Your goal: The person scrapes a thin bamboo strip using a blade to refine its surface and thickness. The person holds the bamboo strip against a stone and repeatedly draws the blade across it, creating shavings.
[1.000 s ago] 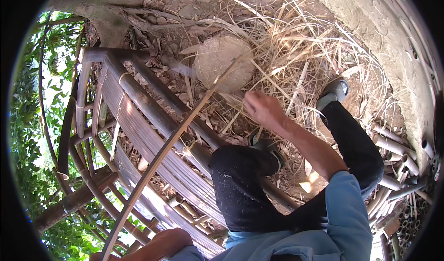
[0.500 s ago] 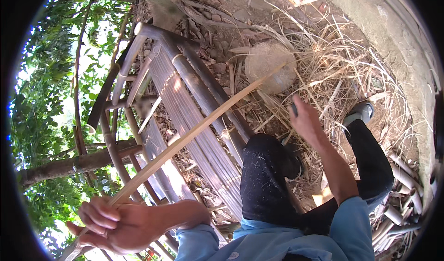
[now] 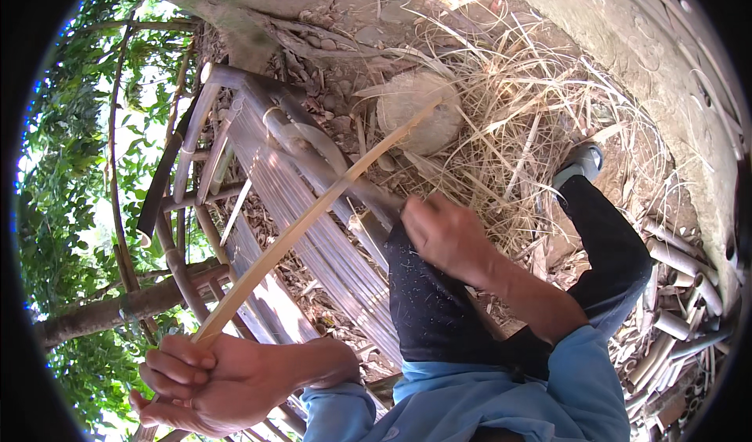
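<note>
My left hand [image 3: 207, 379] is closed round the lower end of a long, pale bamboo strip [image 3: 286, 238]. The strip slants up and to the right, its far tip over a round stone-like block [image 3: 419, 113]. Above my bent knee, my right hand [image 3: 450, 234] grips a knife by its handle. The knife's blade [image 3: 325, 146], smeared by motion, points up and left and crosses the middle of the strip. Whether blade and strip touch, I cannot tell.
A slatted bamboo bench [image 3: 305, 230] stands beside my knee. Curly shavings [image 3: 517, 113] cover the ground ahead. Cut bamboo pieces [image 3: 674, 324] lie at the right, below a curved pale wall [image 3: 627, 58]. Poles and leafy plants [image 3: 78, 207] fill the left.
My right hand has moved left and nearer to me, bringing the knife across the strip. The left hand keeps its hold. The whole view has shifted slightly.
</note>
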`<state>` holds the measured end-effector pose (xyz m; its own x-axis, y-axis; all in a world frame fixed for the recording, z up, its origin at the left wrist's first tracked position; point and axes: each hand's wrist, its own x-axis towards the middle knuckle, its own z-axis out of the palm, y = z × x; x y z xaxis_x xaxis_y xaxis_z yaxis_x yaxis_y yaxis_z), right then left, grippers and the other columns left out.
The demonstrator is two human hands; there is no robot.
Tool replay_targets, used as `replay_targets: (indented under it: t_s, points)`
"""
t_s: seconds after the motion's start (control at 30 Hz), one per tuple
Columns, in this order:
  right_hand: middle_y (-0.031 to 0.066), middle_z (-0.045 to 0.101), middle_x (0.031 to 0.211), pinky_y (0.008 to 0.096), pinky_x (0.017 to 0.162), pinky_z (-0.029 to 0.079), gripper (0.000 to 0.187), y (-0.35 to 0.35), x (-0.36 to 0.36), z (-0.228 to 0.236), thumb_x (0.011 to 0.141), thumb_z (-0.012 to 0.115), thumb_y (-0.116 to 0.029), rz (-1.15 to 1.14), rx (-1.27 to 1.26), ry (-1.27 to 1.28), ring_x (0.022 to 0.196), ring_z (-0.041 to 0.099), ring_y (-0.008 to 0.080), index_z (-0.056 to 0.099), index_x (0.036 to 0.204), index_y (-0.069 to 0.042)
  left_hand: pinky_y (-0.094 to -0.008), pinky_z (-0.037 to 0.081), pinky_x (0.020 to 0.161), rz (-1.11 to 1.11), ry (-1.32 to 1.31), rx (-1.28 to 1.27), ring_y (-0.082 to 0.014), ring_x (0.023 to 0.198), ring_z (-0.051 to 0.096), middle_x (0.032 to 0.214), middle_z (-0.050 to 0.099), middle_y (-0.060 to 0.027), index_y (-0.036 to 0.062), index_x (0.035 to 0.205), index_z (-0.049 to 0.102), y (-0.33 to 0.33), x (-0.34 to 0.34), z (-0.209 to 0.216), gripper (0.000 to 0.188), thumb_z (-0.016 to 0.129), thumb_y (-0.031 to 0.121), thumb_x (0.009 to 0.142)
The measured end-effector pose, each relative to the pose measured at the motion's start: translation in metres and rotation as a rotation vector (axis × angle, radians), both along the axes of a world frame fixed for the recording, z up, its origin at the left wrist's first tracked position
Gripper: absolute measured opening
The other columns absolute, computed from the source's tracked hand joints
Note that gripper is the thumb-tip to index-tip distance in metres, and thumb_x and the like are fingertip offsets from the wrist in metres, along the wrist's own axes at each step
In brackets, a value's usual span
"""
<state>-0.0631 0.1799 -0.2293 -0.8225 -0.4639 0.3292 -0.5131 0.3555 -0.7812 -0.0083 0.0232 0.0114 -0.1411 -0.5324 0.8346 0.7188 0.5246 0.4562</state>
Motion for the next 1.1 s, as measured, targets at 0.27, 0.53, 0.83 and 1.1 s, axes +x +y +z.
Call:
replay_targets:
  t_s: [0.27,0.53,0.83,1.1]
  points:
    - [0.0176,0.064,0.079,0.0470,0.058,0.052,0.028,0.043,-0.080,-0.189,0.097,0.059,-0.012,-0.181,0.263,-0.256,0.068,0.066,0.0353,0.052,0.124,-0.011,-0.0239,0.031,0.044,0.242,0.075,-0.114,-0.0088,0.057,0.036,0.073,0.038,0.0051,0.0103,0.116,0.050,-0.001,-0.012,0.004,0.019,0.044,0.027,0.109]
    - [0.0226,0.067,0.087,0.0524,0.063,0.052,0.039,0.044,-0.111,-0.240,0.098,0.060,-0.015,-0.251,0.398,-0.492,0.070,0.067,0.0404,0.049,0.135,-0.007,-0.0339,0.030,0.056,-0.522,-0.034,0.075,-0.0150,0.064,0.030,0.075,0.030,-0.0011,0.0045,0.099,0.043,-0.021,-0.001,0.026,0.022,0.041,0.026,0.106]
    - [0.0126,0.060,0.076,0.0321,0.046,0.054,0.011,0.006,-0.003,0.063,0.097,0.065,-0.011,0.072,-0.030,-0.024,0.056,0.063,0.0229,0.057,0.098,-0.004,-0.0259,0.024,0.046,-0.436,0.001,0.053,-0.0093,0.055,0.025,0.069,0.034,0.0016,0.0063,0.095,0.052,-0.003,-0.012,0.015,0.034,0.052,0.038,0.108]
    - [0.0128,0.061,0.081,0.0352,0.051,0.055,0.020,0.011,0.029,0.101,0.092,0.070,-0.010,0.086,-0.020,-0.038,0.063,0.068,0.0226,0.065,0.108,0.000,-0.0277,0.022,0.046,-0.441,-0.023,0.033,-0.0093,0.054,0.024,0.072,0.034,0.0018,0.0081,0.098,0.051,0.012,0.001,0.007,0.043,0.043,0.049,0.109]
